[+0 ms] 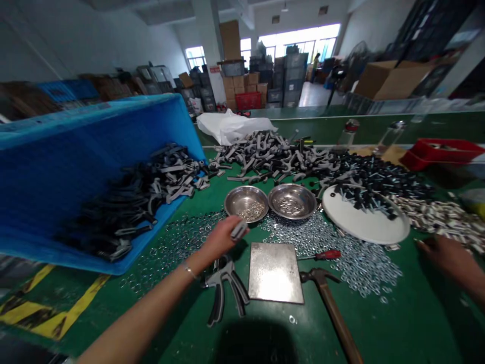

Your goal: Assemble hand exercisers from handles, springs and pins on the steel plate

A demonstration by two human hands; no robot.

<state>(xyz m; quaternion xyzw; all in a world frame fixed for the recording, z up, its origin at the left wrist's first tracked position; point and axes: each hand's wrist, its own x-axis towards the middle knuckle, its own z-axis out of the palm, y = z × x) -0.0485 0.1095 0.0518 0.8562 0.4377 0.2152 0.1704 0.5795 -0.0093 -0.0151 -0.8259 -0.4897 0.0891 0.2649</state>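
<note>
My left hand [223,236] is closed around a small grey metal part [239,230], just in front of the left steel bowl [246,203]. A grey plier-like tool [226,288] lies right below that hand. My right hand [441,253] rests low on the green table at the far right, near a heap of small metal cylinders [443,218]; it is blurred and its fingers do not show clearly. Between the hands lie a flat steel plate [275,272], a red-handled screwdriver [322,255] and a hammer [329,303].
A tilted blue bin [56,167] spills grey and black handle parts [151,187] on the left. A second steel bowl [292,200], a white round plate [366,227] with black screws, scattered washers [333,242] and a red tray [443,151] lie beyond. Yellow-black tape marks the near left edge.
</note>
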